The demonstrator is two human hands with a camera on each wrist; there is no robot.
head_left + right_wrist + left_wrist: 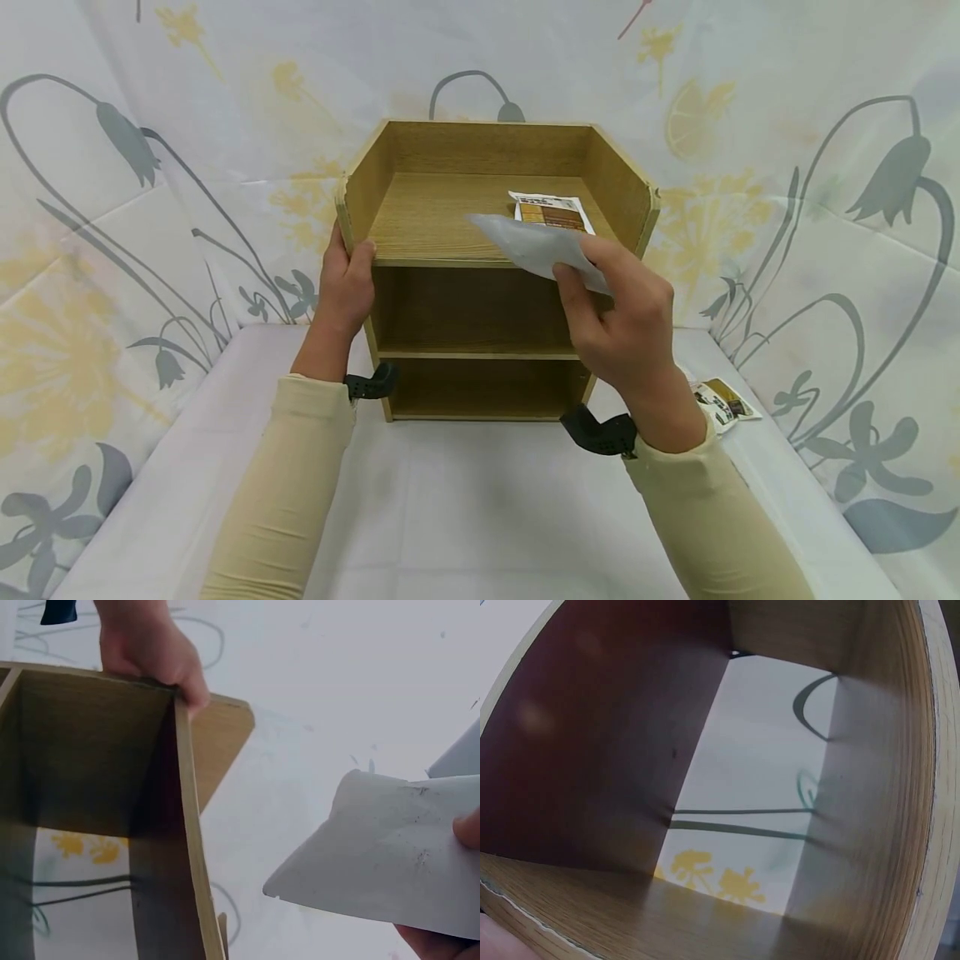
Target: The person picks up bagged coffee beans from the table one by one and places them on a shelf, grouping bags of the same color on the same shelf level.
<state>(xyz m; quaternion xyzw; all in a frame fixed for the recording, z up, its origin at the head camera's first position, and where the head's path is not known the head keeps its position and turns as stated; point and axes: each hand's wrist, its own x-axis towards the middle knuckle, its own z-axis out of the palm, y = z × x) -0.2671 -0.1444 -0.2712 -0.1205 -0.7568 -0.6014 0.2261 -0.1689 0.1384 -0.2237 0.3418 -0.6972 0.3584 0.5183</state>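
A small wooden shelf unit (442, 217) faces me, with a walled top tray and two compartments below. My left hand (347, 287) grips its left side at the top tray's front corner, thumb on the inner side. In my right hand (626, 325) a flat packet (532, 246) is pinched between thumb and fingers, held over the front of the top tray. Its plain pale side shows, also in the right wrist view, where the packet (375, 855) is beside the shelf. Behind it, a brown-and-white printed packet (555, 213) lies in the tray, partly covered in this view.
More printed packets (723, 404) lie on the white-covered table (450, 508) to the right, partly behind my right wrist. A floral cloth (247, 108) hangs behind and at both sides. Through one compartment the left wrist view shows this patterned cloth (750, 765).
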